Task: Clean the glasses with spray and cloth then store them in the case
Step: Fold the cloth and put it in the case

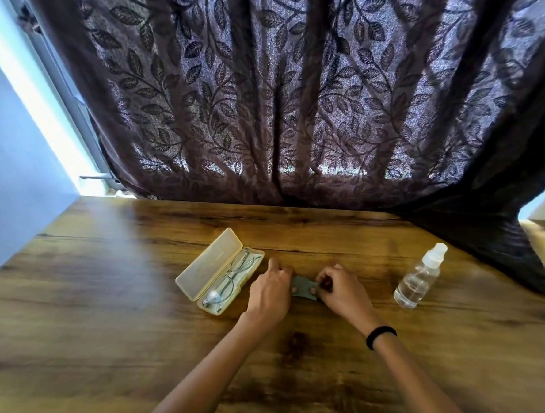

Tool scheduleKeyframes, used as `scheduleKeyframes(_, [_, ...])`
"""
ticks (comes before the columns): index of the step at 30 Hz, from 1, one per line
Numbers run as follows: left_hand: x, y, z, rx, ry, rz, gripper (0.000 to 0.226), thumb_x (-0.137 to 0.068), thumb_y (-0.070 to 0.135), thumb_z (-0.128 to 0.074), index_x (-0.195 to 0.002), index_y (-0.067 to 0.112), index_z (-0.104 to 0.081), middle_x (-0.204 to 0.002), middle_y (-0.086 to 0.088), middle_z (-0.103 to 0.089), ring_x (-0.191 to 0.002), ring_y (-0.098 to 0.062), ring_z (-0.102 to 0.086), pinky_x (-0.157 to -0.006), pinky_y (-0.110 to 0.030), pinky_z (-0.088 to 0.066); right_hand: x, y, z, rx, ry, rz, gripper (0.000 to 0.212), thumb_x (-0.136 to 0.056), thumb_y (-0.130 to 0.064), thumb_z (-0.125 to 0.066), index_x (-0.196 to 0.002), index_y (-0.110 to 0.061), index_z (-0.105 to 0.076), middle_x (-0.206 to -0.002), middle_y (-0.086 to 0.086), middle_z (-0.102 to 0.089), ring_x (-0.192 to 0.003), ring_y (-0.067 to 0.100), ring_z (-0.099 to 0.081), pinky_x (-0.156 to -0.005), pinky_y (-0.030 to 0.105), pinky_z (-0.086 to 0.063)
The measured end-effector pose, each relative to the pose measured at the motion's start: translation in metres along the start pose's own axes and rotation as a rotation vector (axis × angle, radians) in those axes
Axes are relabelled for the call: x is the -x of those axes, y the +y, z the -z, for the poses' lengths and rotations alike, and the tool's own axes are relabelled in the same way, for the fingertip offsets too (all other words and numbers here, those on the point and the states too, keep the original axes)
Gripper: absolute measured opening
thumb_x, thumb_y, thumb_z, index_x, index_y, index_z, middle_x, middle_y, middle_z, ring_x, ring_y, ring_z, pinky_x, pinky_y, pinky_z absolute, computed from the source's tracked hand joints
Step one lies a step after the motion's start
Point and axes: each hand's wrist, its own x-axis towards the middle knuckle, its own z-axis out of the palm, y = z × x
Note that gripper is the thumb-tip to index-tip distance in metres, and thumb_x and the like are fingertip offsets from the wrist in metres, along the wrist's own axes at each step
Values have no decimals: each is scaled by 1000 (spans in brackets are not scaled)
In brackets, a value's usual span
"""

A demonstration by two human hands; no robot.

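Observation:
A small grey cloth (303, 288) lies on the wooden table (100, 291) between my hands. My left hand (271, 289) holds its left edge and my right hand (339, 290) pinches its right edge. To the left, a pale translucent case (197, 272) lies open, lid toward the far left. Thin metal-framed glasses (231, 279) rest folded inside its tray. A clear spray bottle (418, 276) with a white cap stands to the right of my right hand, with clear liquid inside.
A dark leaf-patterned curtain (303, 96) hangs along the table's far edge and drapes onto the table at the far right (501, 246). A pale wall (11, 174) borders the left side. A black band sits on my right wrist (379, 335).

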Motion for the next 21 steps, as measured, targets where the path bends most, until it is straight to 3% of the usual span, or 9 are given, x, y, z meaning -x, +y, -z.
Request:
scheduleKeyframes(6, [-8, -5, 6, 69, -79, -5, 34, -86, 24, -62, -118, 14, -53, -128, -11, -40, -96, -22, -58, -80, -28, -49, 1, 1, 9, -250, -81, -54, 19, -78, -21, -68, -70, -27, -52, -83, -4, -58, -72, 6, -53, -55, 19, -38])
scheduleKeyframes(8, [-10, -7, 7, 161, -112, -5, 32, -83, 25, -66, -111, 15, -57, -123, -8, -46, -96, -18, -56, -76, -23, -44, 4, 3, 14, -406, -94, -53, 18, -78, -19, -67, -69, -25, -52, -82, -3, -60, -74, 4, -54, -54, 16, -39])
scheduleKeyframes(11, [-9, -9, 11, 364, -175, 19, 22, -81, 26, -67, -99, 18, -58, -103, 0, -58, -83, -8, -51, -62, -14, -38, 10, 5, 18, -717, -98, -87, 11, -80, -15, -65, -77, -21, -56, -84, 3, -65, -81, 14, -61, -58, 13, -46])
scheduleKeyframes(14, [2, -14, 18, 614, -186, 37, 16, -81, 21, -68, -88, 20, -54, -83, 7, -56, -68, -2, -50, -52, -12, -37, 11, 2, 22, -979, -154, -119, 14, -81, -14, -66, -93, -18, -59, -99, 9, -67, -95, 19, -63, -73, 30, -55])
scheduleKeyframes(16, [11, -19, 23, 789, -140, 47, 18, -80, 16, -70, -89, 16, -54, -85, 2, -61, -65, -4, -54, -50, -12, -41, 10, -6, 23, -1019, -169, -93, 19, -80, -14, -68, -97, -18, -60, -100, 9, -68, -96, 18, -65, -77, 35, -55])
scheduleKeyframes(21, [31, -48, 40, 977, 9, 168, 28, -81, 23, -68, -105, 16, -56, -96, -1, -64, -72, -6, -58, -49, -11, -42, -3, -50, 17, -1047, -152, 2, 14, -78, -7, -69, -88, -13, -62, -85, 6, -70, -77, 10, -69, -55, 17, -53])
